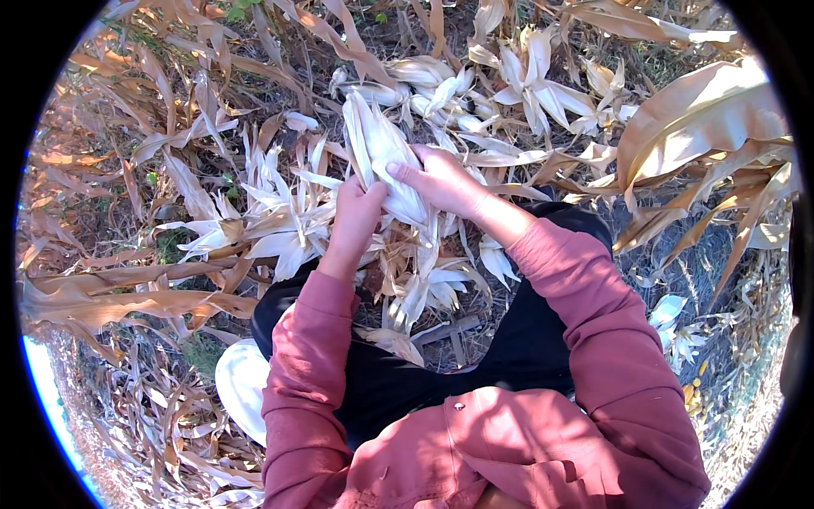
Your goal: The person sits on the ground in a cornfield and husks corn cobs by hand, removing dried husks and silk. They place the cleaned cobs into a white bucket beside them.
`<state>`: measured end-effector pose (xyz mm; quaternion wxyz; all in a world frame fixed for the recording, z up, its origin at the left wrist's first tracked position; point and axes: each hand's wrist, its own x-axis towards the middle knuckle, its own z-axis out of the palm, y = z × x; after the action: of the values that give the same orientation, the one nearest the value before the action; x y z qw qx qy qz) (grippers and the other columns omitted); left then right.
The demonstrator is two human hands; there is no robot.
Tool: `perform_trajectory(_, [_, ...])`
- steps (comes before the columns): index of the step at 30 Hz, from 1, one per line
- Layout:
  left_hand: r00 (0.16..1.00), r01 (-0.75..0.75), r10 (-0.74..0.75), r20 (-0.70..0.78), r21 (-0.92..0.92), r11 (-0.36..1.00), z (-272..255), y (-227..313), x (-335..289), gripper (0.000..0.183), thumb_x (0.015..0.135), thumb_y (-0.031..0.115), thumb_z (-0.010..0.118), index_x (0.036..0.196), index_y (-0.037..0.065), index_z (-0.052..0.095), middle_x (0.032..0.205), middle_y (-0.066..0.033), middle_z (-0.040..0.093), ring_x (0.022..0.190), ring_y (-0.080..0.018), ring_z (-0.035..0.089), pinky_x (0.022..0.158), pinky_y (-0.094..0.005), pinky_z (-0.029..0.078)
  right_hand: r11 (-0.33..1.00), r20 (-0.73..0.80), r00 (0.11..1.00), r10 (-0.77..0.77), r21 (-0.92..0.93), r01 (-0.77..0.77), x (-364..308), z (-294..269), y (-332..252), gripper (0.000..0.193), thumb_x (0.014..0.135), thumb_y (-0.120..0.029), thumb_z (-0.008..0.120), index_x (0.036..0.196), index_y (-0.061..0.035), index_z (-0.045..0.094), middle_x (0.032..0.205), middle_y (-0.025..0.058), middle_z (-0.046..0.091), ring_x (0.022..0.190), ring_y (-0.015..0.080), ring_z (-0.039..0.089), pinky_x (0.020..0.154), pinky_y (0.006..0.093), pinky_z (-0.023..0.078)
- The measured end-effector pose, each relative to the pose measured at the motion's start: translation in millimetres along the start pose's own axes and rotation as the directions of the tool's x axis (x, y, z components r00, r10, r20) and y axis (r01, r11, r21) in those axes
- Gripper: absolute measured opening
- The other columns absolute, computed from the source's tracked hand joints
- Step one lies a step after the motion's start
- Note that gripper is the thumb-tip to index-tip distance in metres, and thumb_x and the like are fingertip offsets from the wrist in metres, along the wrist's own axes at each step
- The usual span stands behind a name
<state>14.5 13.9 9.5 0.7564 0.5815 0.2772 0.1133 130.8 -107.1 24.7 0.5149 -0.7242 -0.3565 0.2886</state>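
An ear of corn in its pale dry husk (379, 136) is held out in front of me, tilted with its top toward the far left. My left hand (357, 212) is closed on the husk at the ear's lower left side, thumb pressed against it. My right hand (441, 181) wraps the right side, its thumb lying across the husk. No kernels show through the leaves. Below the ear, loose husk leaves (415, 293) hang or lie between my knees; which of them belong to it I cannot tell.
More husked ears (424, 81) lie just beyond my hands. Opened husks (288, 212) spread at the left, others (543, 81) at the far right. Large dry corn leaves (704, 127) arch over the right side. Yellow cobs (694, 399) lie by my right elbow, a white round object (242, 386) at my left.
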Motion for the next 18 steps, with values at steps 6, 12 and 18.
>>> perform_trajectory(6, [0.982, -0.114, 0.139, -0.126, 0.186, 0.976, 4, 3, 0, 0.019, 0.079, 0.008, 0.049, 0.089, -0.004, 0.06, 0.07, -0.0045, 0.059, 0.058, -0.0117, 0.053, 0.052, -0.0275, 0.042, 0.963, 0.122, 0.988, 0.092, 0.241, -0.119, -1, -2, -11, 0.057, 0.087, -0.043, 0.058, 0.117, 0.0051, 0.051, 0.103, 0.0138, 0.062, 0.092, 0.0159, 0.059, 0.083, 0.0311, 0.046])
perform_trajectory(12, [0.911, -0.139, 0.405, -0.077, 0.868, 0.477, 11, 22, -7, 0.023, 0.082, 0.02, 0.053, 0.09, -0.001, 0.059, 0.073, -0.0242, 0.061, 0.07, -0.0413, 0.059, 0.062, -0.0474, 0.047, 0.996, -0.235, 0.972, -0.032, 0.07, 0.05, -4, 16, -9, 0.065, 0.083, -0.045, 0.062, 0.121, 0.0048, 0.047, 0.107, 0.0159, 0.06, 0.097, 0.0205, 0.059, 0.087, 0.033, 0.045])
perform_trajectory(18, [0.887, -0.156, 0.458, -0.06, 0.894, 0.42, 12, 23, -14, 0.02, 0.087, 0.019, 0.05, 0.094, 0.002, 0.059, 0.073, -0.0231, 0.061, 0.067, -0.0407, 0.059, 0.062, -0.0479, 0.047, 0.988, -0.224, 0.963, 0.15, 0.055, -0.142, 9, 8, -3, 0.047, 0.084, -0.033, 0.058, 0.111, 0.0047, 0.053, 0.1, 0.018, 0.062, 0.094, 0.0237, 0.06, 0.084, 0.0347, 0.045])
